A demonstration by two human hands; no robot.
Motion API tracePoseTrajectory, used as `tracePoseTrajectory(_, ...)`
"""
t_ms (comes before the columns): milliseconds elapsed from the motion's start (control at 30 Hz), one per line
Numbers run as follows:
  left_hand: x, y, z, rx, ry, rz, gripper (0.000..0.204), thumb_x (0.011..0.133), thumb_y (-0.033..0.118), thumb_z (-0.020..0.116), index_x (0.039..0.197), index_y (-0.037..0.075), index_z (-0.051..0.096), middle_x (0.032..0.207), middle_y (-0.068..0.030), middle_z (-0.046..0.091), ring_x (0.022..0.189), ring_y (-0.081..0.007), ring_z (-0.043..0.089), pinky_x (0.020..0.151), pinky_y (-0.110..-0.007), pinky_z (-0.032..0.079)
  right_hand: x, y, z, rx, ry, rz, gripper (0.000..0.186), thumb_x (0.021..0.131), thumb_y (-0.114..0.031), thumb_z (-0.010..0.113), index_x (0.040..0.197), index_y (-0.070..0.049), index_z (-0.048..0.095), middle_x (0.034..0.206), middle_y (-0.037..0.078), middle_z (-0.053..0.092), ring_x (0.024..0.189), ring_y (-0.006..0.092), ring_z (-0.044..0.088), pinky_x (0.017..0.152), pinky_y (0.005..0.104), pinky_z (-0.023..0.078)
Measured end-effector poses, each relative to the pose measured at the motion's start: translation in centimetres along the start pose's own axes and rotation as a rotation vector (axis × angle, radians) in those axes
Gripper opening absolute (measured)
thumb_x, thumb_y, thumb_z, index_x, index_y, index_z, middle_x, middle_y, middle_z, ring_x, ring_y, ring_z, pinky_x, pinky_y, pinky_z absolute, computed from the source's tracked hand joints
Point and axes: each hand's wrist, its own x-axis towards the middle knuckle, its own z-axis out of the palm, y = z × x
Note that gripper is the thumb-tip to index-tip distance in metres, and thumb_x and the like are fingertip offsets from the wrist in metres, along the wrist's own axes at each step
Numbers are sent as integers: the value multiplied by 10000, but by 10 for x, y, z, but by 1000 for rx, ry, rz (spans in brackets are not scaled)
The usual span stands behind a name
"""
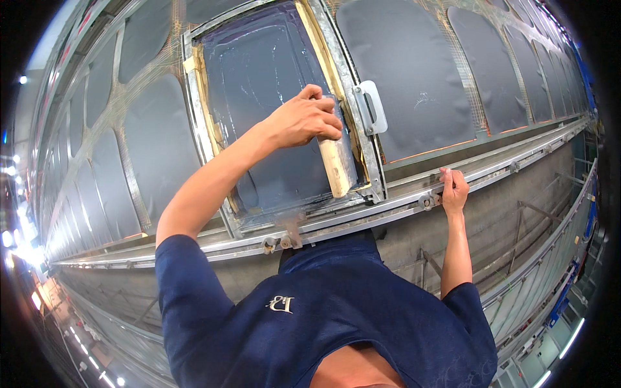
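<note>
At twelve o'clock, left hand (303, 121) clasps wooden block (336, 166), seemingly smoothing the panel (253, 81); the next stroke likely wants even pressure. Right hand (455, 185), two o'clock: fingers curled together.

Block (335, 169) – lt. tan; panel (255, 71) – dk. gry

Navy shirt (349, 304), short sleeves (189, 278)

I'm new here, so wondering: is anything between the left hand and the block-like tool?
Nothing visible: the bare left hand grips the block-like tool directly. I see nothing between it and the dark panel either, though the tool's underside is hidden.
</note>
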Motion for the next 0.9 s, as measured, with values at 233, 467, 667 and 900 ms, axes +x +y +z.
tracePoseTrajectory(233,-39,17,5,-5,-6,-128,389,711,32,798,1030,248,742,1142,118,727,1151,-154,593,1110,-439,321,-7,15,7,-46,58,-51,305,1047,-220,579,897,-7,738,699,85,645,691,226,605,664,357,475)
tracePoseTrajectory(467,-127,117,-20,16,-145,-925,239,754,157,781,987,139,731,842,-71,737,819,-319,702,744,-455,538,-5,15,14,-92,100,-80,359,1047,-234,581,793,-13,705,686,77,648,671,234,603,635,374,465)
tracePoseTrajectory(667,-135,169,4,-27,311,-1683,317,823,321,738,982,48,714,838,-197,729,839,-418,706,772,-515,552,-5,19,16,-109,102,-91,346,1045,-250,585,833,-11,718,684,77,658,676,210,624,641,361,483)
tracePoseTrajectory(900,-137,161,19,114,327,-2046,322,815,300,721,980,24,719,963,-245,733,939,-463,698,842,-541,547,-3,22,16,-148,69,-85,322,1038,-245,587,825,-39,712,687,82,645,695,268,606,650,395,478)
